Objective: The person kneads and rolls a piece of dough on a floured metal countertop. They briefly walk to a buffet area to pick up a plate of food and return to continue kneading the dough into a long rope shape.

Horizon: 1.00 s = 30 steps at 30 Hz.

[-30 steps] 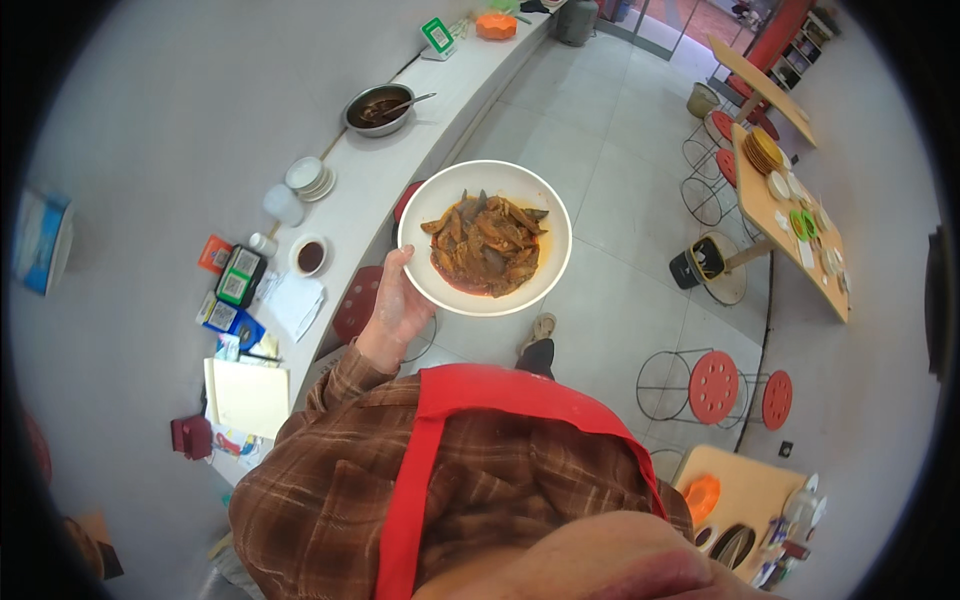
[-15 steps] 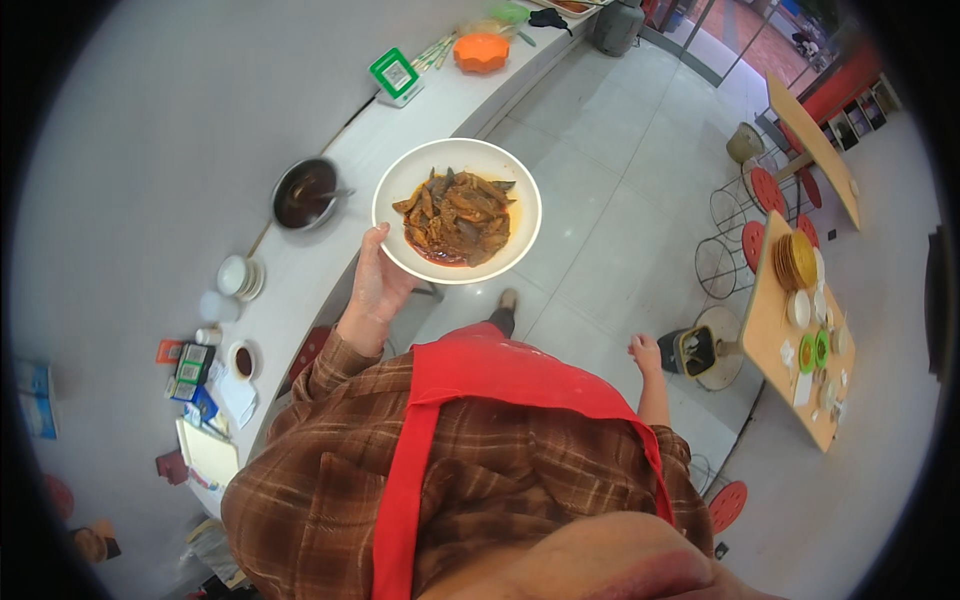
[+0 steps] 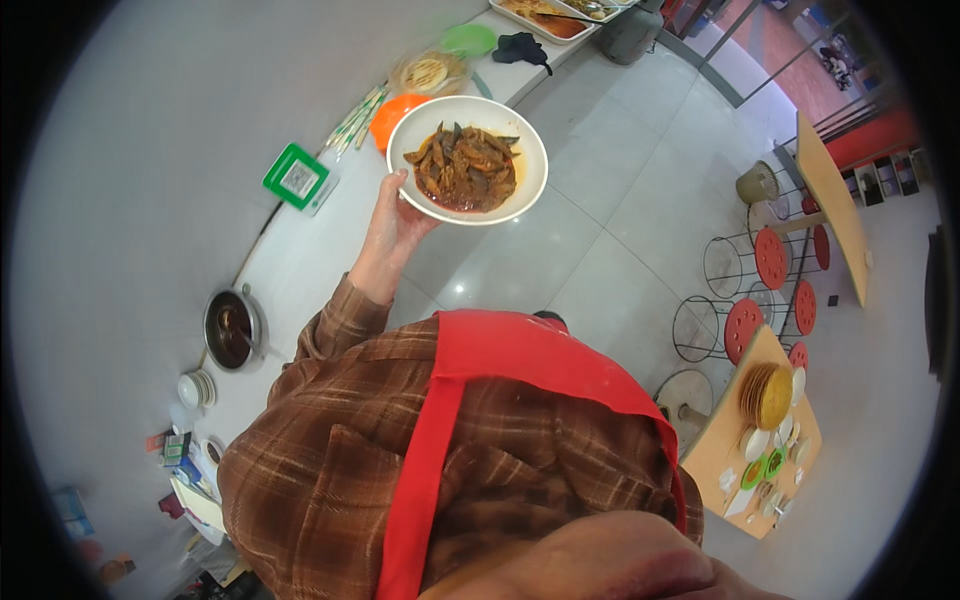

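Observation:
My left hand [image 3: 388,232] grips the near left rim of a white bowl [image 3: 528,190], thumb over the edge and fingers underneath. In the bowl lies a heap of brown sauced food pieces [image 3: 462,170] with reddish oil around it. I hold it out in front of me, in the air beside the white counter. Partly behind its left edge is an orange dish [image 3: 392,122]. My right hand is out of sight; only the plaid sleeve on that side shows.
Along the counter [image 3: 345,205] at left stand a green-framed code sign [image 3: 300,178], wrapped chopsticks [image 3: 358,118], a pot of dark sauce [image 3: 228,332] and stacked small dishes [image 3: 197,388]. Food trays [image 3: 545,18] sit at its far end. Red stools [image 3: 742,330] and a laden wooden table [image 3: 715,430] are at right.
I have walked forward along the counter, so the sign, pot and tables have slid back toward me. My left hand still carries the bowl. My right hand has gone out of view.

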### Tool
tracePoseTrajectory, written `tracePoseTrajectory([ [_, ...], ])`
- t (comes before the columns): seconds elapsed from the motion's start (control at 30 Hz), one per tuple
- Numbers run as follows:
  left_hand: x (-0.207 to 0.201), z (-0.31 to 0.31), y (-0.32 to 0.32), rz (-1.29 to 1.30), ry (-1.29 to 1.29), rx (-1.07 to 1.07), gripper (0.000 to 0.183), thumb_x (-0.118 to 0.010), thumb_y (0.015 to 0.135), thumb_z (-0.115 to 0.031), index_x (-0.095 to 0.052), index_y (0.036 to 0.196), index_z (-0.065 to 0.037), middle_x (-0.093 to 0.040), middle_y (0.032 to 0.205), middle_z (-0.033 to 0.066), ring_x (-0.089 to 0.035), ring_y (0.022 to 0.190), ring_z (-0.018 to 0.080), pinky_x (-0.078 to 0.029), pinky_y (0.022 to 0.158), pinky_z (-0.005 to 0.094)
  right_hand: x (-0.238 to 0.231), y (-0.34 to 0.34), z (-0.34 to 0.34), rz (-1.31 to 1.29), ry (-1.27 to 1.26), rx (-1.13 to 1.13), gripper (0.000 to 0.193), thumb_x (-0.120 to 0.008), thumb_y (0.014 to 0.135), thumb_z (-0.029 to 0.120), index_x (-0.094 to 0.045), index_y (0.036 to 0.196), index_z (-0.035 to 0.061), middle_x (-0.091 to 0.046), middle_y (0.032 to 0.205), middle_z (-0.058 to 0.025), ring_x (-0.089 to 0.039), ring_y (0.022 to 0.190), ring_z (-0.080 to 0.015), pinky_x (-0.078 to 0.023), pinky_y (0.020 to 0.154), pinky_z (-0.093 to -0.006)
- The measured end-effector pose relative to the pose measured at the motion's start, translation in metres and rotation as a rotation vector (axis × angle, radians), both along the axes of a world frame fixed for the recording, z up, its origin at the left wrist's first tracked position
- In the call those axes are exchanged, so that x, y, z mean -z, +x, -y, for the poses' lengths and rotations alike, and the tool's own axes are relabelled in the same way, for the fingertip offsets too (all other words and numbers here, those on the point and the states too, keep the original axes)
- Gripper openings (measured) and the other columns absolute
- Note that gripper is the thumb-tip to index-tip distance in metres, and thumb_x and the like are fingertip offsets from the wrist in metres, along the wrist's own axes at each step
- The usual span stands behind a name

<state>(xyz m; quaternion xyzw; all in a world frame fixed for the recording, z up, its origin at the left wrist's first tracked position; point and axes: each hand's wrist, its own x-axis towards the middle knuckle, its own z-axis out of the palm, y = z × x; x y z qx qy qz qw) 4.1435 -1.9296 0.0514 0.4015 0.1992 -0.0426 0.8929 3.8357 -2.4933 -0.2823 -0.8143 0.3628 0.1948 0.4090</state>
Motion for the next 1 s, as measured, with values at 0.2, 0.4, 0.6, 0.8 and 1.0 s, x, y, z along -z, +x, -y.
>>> tracePoseTrajectory([
  [0.2,0.048,0.027,0.148,-0.006,-0.017,-0.099,0.059,-0.049,0.086,-0.036,-0.028,0.132,-0.004,-0.039,0.130,0.0156,-0.044,0.117,0.0293,-0.044,0.095,0.0423,0.067,0.135,0.057,-0.047,0.169,0.092,0.027,-0.050,0.084,0.023,-0.059,0.090,-0.0017,-0.063,0.067,-0.0086,-0.060,0.060,-0.0170,-0.046,0.052,-0.0291],
  [0.4,0.075,0.058,0.268,-0.071,0.063,-0.232,0.059,-0.048,0.086,-0.037,-0.029,0.130,-0.003,-0.043,0.124,0.0197,-0.049,0.111,0.0305,-0.048,0.089,0.0420,0.053,0.388,0.112,0.005,0.141,-0.153,0.028,-0.050,0.084,0.025,-0.059,0.091,-0.0012,-0.062,0.067,-0.0078,-0.060,0.059,-0.0163,-0.045,0.050,-0.0279],
  [0.6,0.103,0.070,0.379,-0.106,0.084,-0.357,0.058,-0.049,0.086,-0.037,-0.029,0.128,-0.002,-0.042,0.120,0.0220,-0.049,0.109,0.0324,-0.050,0.087,0.0422,-0.025,0.647,0.108,-0.025,0.030,-0.278,0.032,-0.051,0.083,0.031,-0.059,0.095,0.0023,-0.063,0.074,-0.0065,-0.060,0.064,-0.0131,-0.044,0.048,-0.0262],
  [0.8,0.142,0.068,0.486,-0.124,0.216,-0.412,0.047,-0.051,0.086,-0.032,-0.040,0.122,-0.004,-0.053,0.106,0.0159,-0.057,0.095,0.0235,-0.052,0.079,0.0422,0.000,0.765,0.079,0.029,0.215,-0.401,0.031,-0.050,0.087,0.030,-0.058,0.103,0.0046,-0.063,0.082,-0.0060,-0.061,0.070,-0.0126,-0.044,0.054,-0.0255],
  [1.0,0.180,0.069,0.585,-0.179,0.498,-0.355,0.041,-0.051,0.086,-0.033,-0.044,0.117,-0.007,-0.056,0.100,0.0089,-0.058,0.090,0.0195,-0.053,0.072,0.0367,0.071,0.799,0.127,-0.164,0.187,-0.715,0.028,-0.051,0.087,0.028,-0.058,0.102,0.0057,-0.061,0.078,-0.0043,-0.057,0.070,-0.0104,-0.043,0.057,-0.0261],
])
